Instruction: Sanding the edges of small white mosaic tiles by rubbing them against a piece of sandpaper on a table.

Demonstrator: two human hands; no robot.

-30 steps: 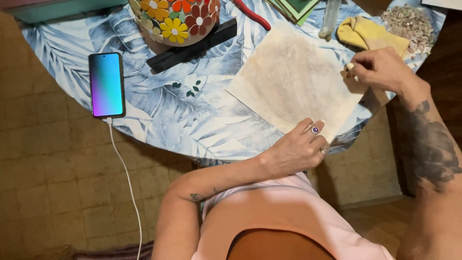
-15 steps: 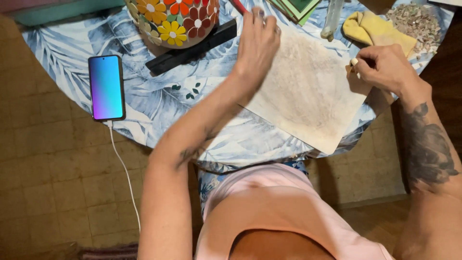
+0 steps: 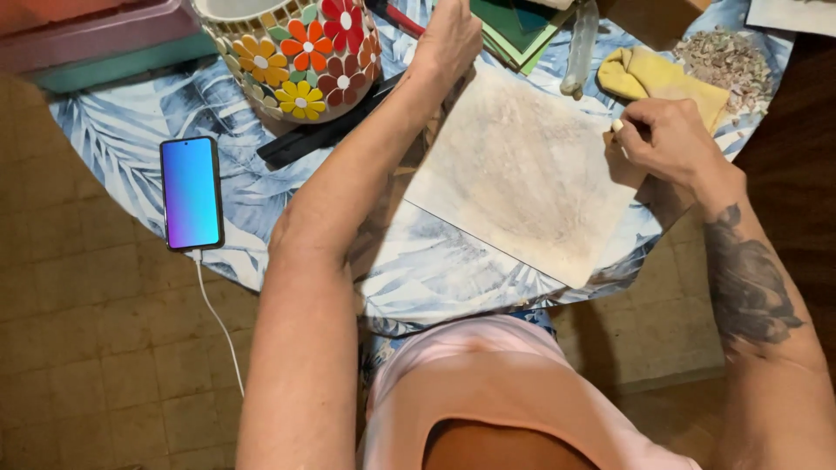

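A stained beige square board (image 3: 522,174) lies at an angle on a round table covered with a blue leaf-print cloth (image 3: 435,261). My left hand (image 3: 448,39) reaches across to the board's far corner, beside a red-handled tool (image 3: 396,16) and a stack of green tiles (image 3: 514,26). Its fingers curl down, and what they touch is hidden. My right hand (image 3: 666,139) rests at the board's right edge, pinching a small white piece (image 3: 616,126).
A mosaic flower pot (image 3: 300,52) stands at the far left by a black bar (image 3: 322,130). A phone (image 3: 190,191) with a white cable (image 3: 218,313) lies at the left edge. A yellow cloth (image 3: 657,74), a clear tube (image 3: 575,52) and a pile of shards (image 3: 731,57) sit far right.
My left hand left the board's near corner and stretched across to the far side of the table. The right hand stayed at the board's right edge. The view shifted slightly.
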